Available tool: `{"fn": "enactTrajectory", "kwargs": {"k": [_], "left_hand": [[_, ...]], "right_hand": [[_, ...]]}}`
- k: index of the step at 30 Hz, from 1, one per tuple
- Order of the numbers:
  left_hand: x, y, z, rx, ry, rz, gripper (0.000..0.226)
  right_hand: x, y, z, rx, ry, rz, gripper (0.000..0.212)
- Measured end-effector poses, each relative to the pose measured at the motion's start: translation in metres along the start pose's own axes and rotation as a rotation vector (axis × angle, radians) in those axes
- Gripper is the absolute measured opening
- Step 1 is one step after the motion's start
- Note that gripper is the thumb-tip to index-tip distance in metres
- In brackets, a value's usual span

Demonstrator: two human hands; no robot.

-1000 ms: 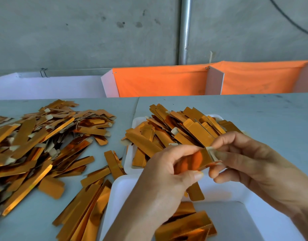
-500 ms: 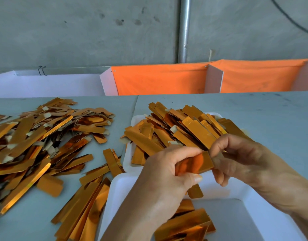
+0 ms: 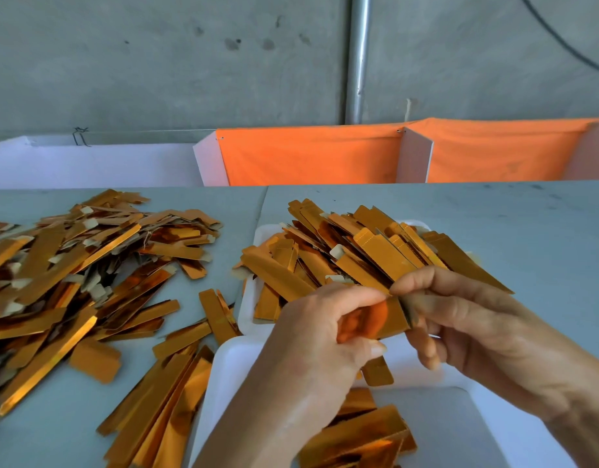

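Your left hand (image 3: 325,336) and right hand (image 3: 477,325) meet above the near white tray (image 3: 230,373), both pinching one gold foil strip (image 3: 391,315). Its long axis runs across you, hand to hand, so I'd expect any pull or fold to go sideways.

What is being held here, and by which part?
A shiny gold foil card strip: the left hand grips its left part, the right hand pinches its right end.
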State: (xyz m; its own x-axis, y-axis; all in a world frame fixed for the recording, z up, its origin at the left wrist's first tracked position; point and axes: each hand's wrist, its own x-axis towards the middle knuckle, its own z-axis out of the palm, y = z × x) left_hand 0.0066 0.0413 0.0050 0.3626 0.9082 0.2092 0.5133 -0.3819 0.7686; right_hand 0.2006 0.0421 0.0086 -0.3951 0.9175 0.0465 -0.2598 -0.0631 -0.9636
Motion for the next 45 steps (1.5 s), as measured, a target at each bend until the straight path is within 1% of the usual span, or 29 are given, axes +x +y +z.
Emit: {"fn": "enactTrajectory", "kwargs": {"k": [2,5,7,9,10,13,18,25,32,36,40,42,44,45], "left_hand": [[-0.0001,0.0002,-0.0001,-0.002,0.0,-0.001,0.044],[-0.0006,0.0009,0.0003,0.013,-0.004,0.001,0.044],[-0.0011,0.0007,0.001,0.033,-0.003,0.003,0.044],[-0.0014,0.0005,0.0018,0.056,-0.003,0.003,0.044],[-0.0013,0.0003,0.0024,0.067,-0.003,0.002,0.044],[-0.001,-0.0001,0.0029,0.075,-0.007,-0.004,0.044],[0.0002,0.0,0.0027,0.064,-0.015,-0.007,0.043],[-0.0008,-0.0012,0.0004,0.062,-0.028,-0.001,0.042],[0.0,-0.0032,-0.0005,0.044,-0.034,0.003,0.045],[-0.0003,-0.0042,0.0011,0.08,-0.014,0.034,0.049],[0.0006,-0.0028,0.003,0.158,0.014,0.091,0.051],[0.0007,-0.003,0.0026,0.169,0.015,0.11,0.051],[0.0002,-0.0036,0.001,0.135,-0.002,0.104,0.051],[-0.0001,-0.0035,0.0001,0.103,-0.016,0.093,0.051]], "right_hand": [[0.0012,0.0011,0.0,-0.001,0.0,0.02,0.049],[0.0013,0.0011,0.0003,-0.026,0.027,0.04,0.047],[0.0014,0.0016,0.0019,-0.049,0.043,0.046,0.036],[0.0016,0.0016,0.0045,-0.1,0.071,0.049,0.018],[0.0016,0.0015,0.0054,-0.13,0.088,0.05,0.014],[0.0021,0.0011,0.008,-0.173,0.109,0.043,0.011],[0.0027,0.0024,0.0067,-0.175,0.108,0.033,0.009],[0.0034,0.0041,0.0042,-0.137,0.096,0.03,0.013],[0.0027,0.0047,0.0034,-0.111,0.112,0.04,0.013],[0.0032,0.0055,0.0071,-0.256,0.156,0.013,0.012],[0.003,0.0078,0.0073,-0.431,0.177,-0.056,0.022],[0.0019,0.005,0.0077,-0.385,0.129,-0.061,0.017],[0.0014,0.002,0.0063,-0.238,0.074,-0.045,0.008],[0.0006,0.001,0.0045,-0.164,0.045,-0.031,0.01]]}}
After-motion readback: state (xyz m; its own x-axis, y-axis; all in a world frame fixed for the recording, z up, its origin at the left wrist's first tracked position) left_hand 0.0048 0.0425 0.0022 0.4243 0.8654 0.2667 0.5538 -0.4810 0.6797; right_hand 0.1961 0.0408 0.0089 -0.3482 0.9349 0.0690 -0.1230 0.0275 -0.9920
